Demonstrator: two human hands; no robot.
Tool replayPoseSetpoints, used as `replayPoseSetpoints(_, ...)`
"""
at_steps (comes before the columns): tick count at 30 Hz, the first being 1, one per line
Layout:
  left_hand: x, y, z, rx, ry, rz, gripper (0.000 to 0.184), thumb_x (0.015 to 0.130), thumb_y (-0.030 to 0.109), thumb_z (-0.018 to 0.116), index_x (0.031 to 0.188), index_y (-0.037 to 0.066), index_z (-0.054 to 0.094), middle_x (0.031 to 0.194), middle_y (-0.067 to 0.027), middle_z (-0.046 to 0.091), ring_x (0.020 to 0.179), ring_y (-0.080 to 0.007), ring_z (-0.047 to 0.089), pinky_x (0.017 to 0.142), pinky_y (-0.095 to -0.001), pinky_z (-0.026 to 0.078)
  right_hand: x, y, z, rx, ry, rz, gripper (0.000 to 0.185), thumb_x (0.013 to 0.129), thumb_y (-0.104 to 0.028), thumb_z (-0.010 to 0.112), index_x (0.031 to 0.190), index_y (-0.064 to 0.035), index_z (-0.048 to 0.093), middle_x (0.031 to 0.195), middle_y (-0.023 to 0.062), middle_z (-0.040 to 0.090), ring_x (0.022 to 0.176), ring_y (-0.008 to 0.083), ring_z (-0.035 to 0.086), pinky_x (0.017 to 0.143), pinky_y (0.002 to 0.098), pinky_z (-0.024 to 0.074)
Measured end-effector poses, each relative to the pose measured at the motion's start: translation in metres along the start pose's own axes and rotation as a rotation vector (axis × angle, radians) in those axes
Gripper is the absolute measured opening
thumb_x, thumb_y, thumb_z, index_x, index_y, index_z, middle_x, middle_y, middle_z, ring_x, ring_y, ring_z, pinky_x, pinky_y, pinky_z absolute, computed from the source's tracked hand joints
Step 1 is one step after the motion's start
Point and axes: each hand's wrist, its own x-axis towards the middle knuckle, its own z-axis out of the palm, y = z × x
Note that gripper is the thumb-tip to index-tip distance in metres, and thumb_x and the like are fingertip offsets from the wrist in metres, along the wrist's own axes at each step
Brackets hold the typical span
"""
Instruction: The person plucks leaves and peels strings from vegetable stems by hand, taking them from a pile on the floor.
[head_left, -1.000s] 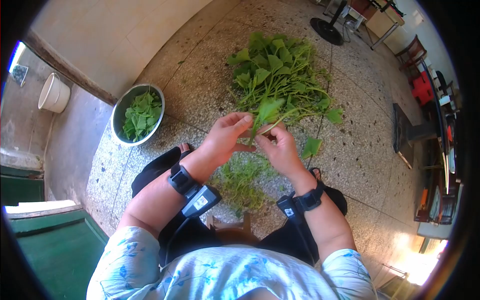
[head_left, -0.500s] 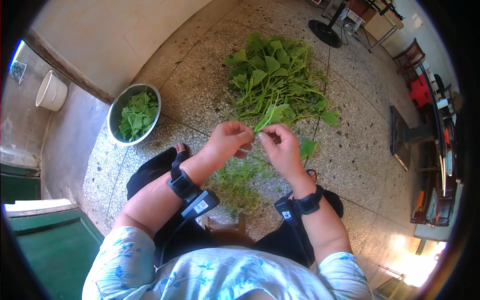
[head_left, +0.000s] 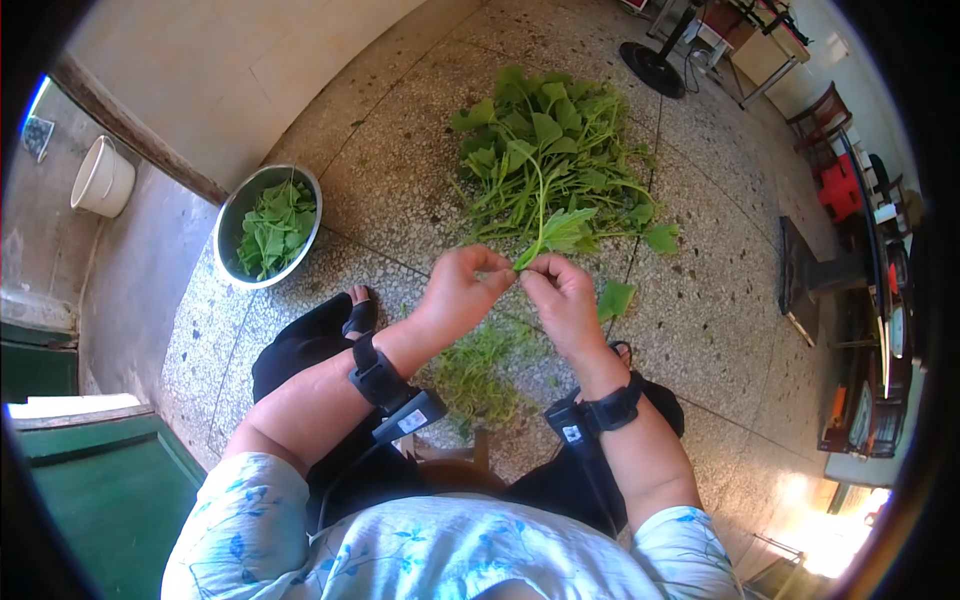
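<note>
My left hand (head_left: 465, 290) and my right hand (head_left: 562, 300) meet at the centre of the view, fingertips pinched on the lower end of one leafy green stem (head_left: 545, 236). Its leaf and a thin stalk point up and away from me. Behind it on the speckled floor lies a large pile of leafy stems (head_left: 545, 150). Below my hands is a looser heap of thin green scraps (head_left: 480, 370). A metal basin (head_left: 318, 228) with green leaves inside stands at the left. One loose leaf (head_left: 616, 299) lies right of my right hand.
My feet and dark-clothed knees flank the scrap heap, with a wooden stool edge (head_left: 450, 474) between them. A white bucket (head_left: 103, 180) is at the far left, above a green door (head_left: 115, 500). A black stand base (head_left: 652, 70) and a chair (head_left: 824, 117) are at the upper right.
The stem between my hands has turned, so its leaf now spreads to the right and its stalk rises over the pile. Both hands keep their pinch, close together.
</note>
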Motion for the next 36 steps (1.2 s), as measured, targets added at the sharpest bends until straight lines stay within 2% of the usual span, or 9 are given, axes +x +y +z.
replayPoseSetpoints(6,0.006,-0.010,-0.002,-0.254,0.005,-0.150,0.011,0.078,0.014,0.059,0.080,0.003,0.057,0.068,0.0026,0.055,0.063,-0.0044,0.046,0.057,-0.0195,0.037,-0.003,-0.008,-0.001,0.282,-0.091,0.010,0.005,0.078,-0.007,0.056,0.076,-0.0027,0.056,0.064,-0.0062,0.048,0.058,0.0031,0.041,0.052,0.0177,0.0326)
replayPoseSetpoints(11,0.012,-0.022,-0.051,-0.471,0.095,-0.280,0.009,0.079,0.017,0.058,0.079,0.009,0.057,0.070,0.0043,0.053,0.065,-0.0059,0.047,0.059,-0.0219,0.037,-0.006,-0.012,-0.009,-0.153,-0.313,-0.010,0.009,0.074,-0.008,0.059,0.078,-0.0012,0.056,0.068,-0.0011,0.052,0.065,0.0062,0.048,0.060,0.0197,0.0389)
replayPoseSetpoints(19,0.005,-0.113,-0.194,-0.228,1.087,-0.433,0.044,0.078,0.030,0.058,0.115,0.010,0.045,0.095,-0.0028,0.051,0.087,-0.0168,0.046,0.073,-0.0415,0.035,-0.039,-0.014,-0.011,-0.560,-0.400,-0.385,0.026,0.067,-0.007,0.059,0.092,-0.0038,0.054,0.084,0.0101,0.055,0.076,0.0301,0.056,0.070,0.0353,0.0462)
replayPoseSetpoints(22,-0.013,-0.062,-0.168,-0.287,0.675,-0.403,0.039,0.077,0.021,0.056,0.113,0.009,0.048,0.098,-0.0038,0.053,0.091,-0.0167,0.049,0.068,-0.0342,0.040,-0.033,0.003,-0.035,-0.710,-0.684,-0.108,0.042,0.067,-0.009,0.059,0.107,-0.0080,0.049,0.113,0.0127,0.047,0.092,0.0302,0.053,0.077,0.0359,0.0444)
replayPoseSetpoints(26,-0.030,0.019,-0.082,-0.166,0.011,-0.056,0.031,0.083,0.020,0.054,0.109,0.003,0.049,0.099,-0.0070,0.054,0.093,-0.0168,0.052,0.078,-0.0302,0.041,-0.051,-0.034,-0.011,-0.715,-0.458,-0.155,0.042,0.069,-0.003,0.060,0.110,-0.0063,0.049,0.117,0.0119,0.045,0.094,0.0247,0.054,0.077,0.0292,0.0453)
replayPoseSetpoints(28,-0.046,0.062,-0.035,0.399,-0.154,0.596,0.038,0.083,0.025,0.053,0.114,0.004,0.047,0.112,-0.0186,0.046,0.109,-0.0311,0.043,0.089,-0.0383,0.036,-0.062,-0.003,-0.004,-0.141,-0.416,-0.125,0.045,0.065,-0.013,0.066,0.107,-0.0079,0.050,0.115,0.0117,0.047,0.096,0.0238,0.053,0.081,0.0319,0.0407)
replayPoseSetpoints(31,-0.051,0.058,0.037,0.580,-0.514,0.956,0.049,0.085,0.042,0.040,0.113,0.003,0.048,0.109,-0.0192,0.048,0.106,-0.0334,0.045,0.088,-0.0453,0.034,-0.087,0.034,-0.011,0.129,-0.194,-0.248,0.042,0.070,-0.013,0.064,0.108,-0.0053,0.049,0.109,0.0093,0.050,0.096,0.0202,0.051,0.084,0.0322,0.0386)
replayPoseSetpoints(35,-0.016,0.034,0.075,0.238,-0.578,1.049,0.050,0.084,0.044,0.039,0.103,0.000,0.054,0.094,-0.0164,0.056,0.089,-0.0344,0.054,0.082,-0.0446,0.039,-0.090,0.069,-0.034,-0.240,-0.348,-0.438,0.034,0.077,-0.011,0.056,0.108,-0.0042,0.047,0.101,0.0077,0.053,0.095,0.0203,0.051,0.085,0.0329,0.0394)
replayPoseSetpoints(36,-0.011,0.032,0.080,0.291,-0.622,1.073,0.047,0.083,0.043,0.041,0.102,0.001,0.054,0.093,-0.0161,0.056,0.088,-0.0340,0.054,0.081,-0.0446,0.040,-0.094,0.061,-0.035,0.319,-0.383,-0.164,0.030,0.078,-0.008,0.053,0.108,-0.0041,0.048,0.098,0.0074,0.054,0.095,0.0205,0.051,0.085,0.0331,0.0399)
